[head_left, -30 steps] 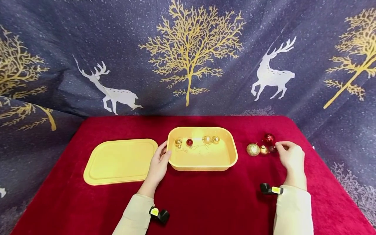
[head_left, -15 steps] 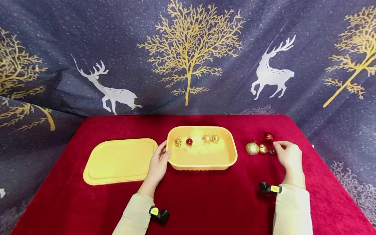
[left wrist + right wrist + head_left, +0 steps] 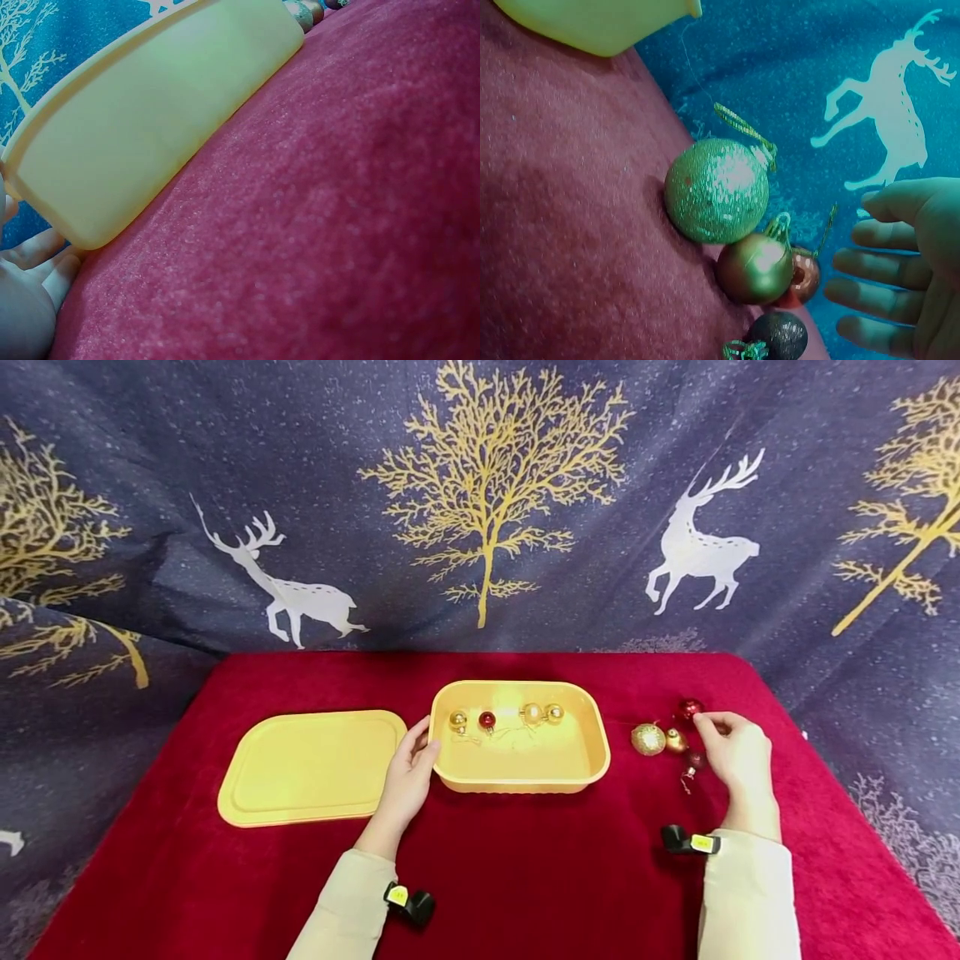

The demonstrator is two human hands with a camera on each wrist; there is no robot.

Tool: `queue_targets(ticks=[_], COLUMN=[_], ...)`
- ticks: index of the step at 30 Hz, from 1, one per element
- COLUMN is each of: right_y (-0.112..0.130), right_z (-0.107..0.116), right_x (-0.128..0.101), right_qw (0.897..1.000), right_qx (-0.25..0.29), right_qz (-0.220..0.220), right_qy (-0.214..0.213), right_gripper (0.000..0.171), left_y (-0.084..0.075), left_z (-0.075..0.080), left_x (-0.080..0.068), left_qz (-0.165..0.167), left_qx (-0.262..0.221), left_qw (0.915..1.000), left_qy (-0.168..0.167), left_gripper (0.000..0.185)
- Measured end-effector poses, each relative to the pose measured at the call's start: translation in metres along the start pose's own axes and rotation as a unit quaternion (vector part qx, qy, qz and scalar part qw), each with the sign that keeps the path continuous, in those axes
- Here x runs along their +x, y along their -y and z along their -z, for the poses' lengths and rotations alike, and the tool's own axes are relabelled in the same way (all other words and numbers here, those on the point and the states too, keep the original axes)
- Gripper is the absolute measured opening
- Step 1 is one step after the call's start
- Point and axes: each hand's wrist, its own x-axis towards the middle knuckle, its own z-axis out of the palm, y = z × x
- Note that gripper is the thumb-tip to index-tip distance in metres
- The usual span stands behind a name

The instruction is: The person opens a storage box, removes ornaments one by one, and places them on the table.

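My left hand (image 3: 408,777) grips the left end of a yellow plastic box (image 3: 517,789), thumb at the rim and fingers along the outside wall. Inside lie several small Christmas baubles, gold ones (image 3: 458,720) and a red one (image 3: 487,720). Right of the box, my right hand (image 3: 900,262) has its fingers extended with nothing between them, thumb apart. Its fingertips are right by a shiny red bauble (image 3: 691,708). Beside that sit a glittery gold bauble (image 3: 648,739), a smaller smooth gold one (image 3: 676,742) and a dark red one (image 3: 695,762) with its string toward me.
A yellow lid (image 3: 315,768) lies flat on the red tablecloth (image 3: 540,877), left of the box. Behind the table hangs a dark blue cloth (image 3: 420,610) printed with gold trees and white deer.
My right hand has moved off the dark red bauble to the shiny red one. The dark red bauble has shifted nearer me, its string now showing. My left hand stays at the box.
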Motion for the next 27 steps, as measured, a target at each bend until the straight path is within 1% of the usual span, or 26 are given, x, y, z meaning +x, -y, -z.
queue_targets(ticks=[3, 6, 10, 21, 27], right_y=[0.005, 0.011, 0.019, 0.034, 0.037], right_z=[0.0, 0.0, -0.002, -0.007, -0.011], right_x=[0.0, -0.001, -0.003, -0.009, -0.011], right_qw=[1.0, 1.0, 0.999, 0.996, 0.995], right_qx=[0.007, 0.028, 0.042, 0.048, 0.056], right_qz=[0.005, 0.01, 0.022, 0.072, 0.083], right_qy=[-0.003, -0.002, -0.01, -0.023, -0.015], right_gripper=[0.037, 0.036, 0.034, 0.03, 0.028], left_y=[-0.001, -0.002, -0.003, -0.003, -0.001], left_z=[-0.001, 0.0, 0.0, 0.0, 0.0], left_x=[0.0, 0.0, 0.0, 0.0, 0.0], left_qz=[-0.002, -0.003, -0.003, -0.005, -0.007], left_qx=[-0.001, 0.0, -0.002, -0.008, -0.009], left_qw=[1.0, 1.0, 1.0, 1.0, 0.9999], left_qy=[0.0, 0.0, 0.0, 0.0, 0.002], left_gripper=[0.047, 0.047, 0.047, 0.047, 0.047])
